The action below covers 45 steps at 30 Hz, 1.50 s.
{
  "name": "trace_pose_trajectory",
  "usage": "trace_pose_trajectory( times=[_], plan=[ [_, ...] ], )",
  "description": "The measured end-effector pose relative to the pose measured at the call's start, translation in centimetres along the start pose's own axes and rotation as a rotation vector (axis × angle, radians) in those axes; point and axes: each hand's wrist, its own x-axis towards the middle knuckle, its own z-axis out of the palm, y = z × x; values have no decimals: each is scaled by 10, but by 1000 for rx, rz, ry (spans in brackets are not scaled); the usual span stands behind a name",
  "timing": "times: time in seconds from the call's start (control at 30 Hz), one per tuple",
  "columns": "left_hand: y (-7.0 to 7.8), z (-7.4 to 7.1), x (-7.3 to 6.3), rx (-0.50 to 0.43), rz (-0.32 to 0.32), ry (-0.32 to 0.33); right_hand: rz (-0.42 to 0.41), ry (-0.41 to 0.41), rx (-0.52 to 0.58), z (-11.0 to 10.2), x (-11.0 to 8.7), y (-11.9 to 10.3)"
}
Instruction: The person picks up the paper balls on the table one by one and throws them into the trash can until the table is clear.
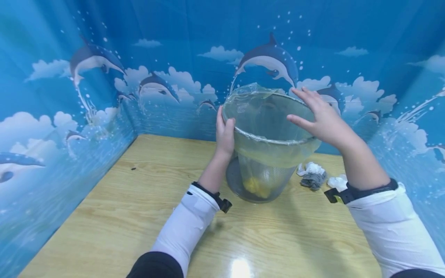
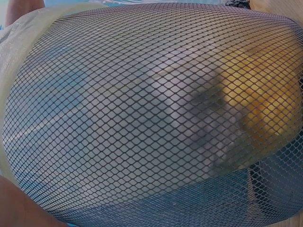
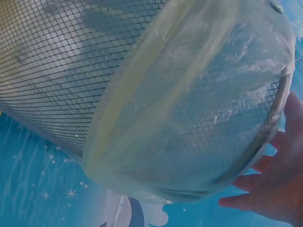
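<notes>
A metal mesh wastebasket point(image 1: 264, 175) stands on the table, its rim toward the far side. A translucent pale-green bin liner point(image 1: 274, 152) lines it and folds down over the rim. My left hand point(image 1: 225, 135) grips the rim on the left, thumb near the front edge. At the right of the rim is my right hand point(image 1: 321, 123), fingers spread and fairly straight; in the right wrist view its fingertips point(image 3: 244, 182) lie beside the rim, and contact is unclear. Through the mesh, a crumpled yellow thing point(image 2: 265, 94) and blurred whitish stuff point(image 2: 177, 90) show near the bottom.
Crumpled white and grey wads point(image 1: 313, 177) lie on the wooden table point(image 1: 167, 227) right of the basket, with another white wad point(image 1: 338, 182) beside my right wrist. A small dark speck point(image 1: 133, 168) is at the left. Dolphin-print curtains point(image 1: 174, 46) enclose the table.
</notes>
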Motion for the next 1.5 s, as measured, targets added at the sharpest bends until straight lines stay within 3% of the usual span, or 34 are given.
trace_pose_trajectory(
  times=[0.73,1.5],
  plan=[
    [2,-1,-1,6,-9,-4,102,33,-14,-10,-12,29],
    [0,-1,-2,22,-11,-14,284,121,-36,-19,-40,100]
  ],
)
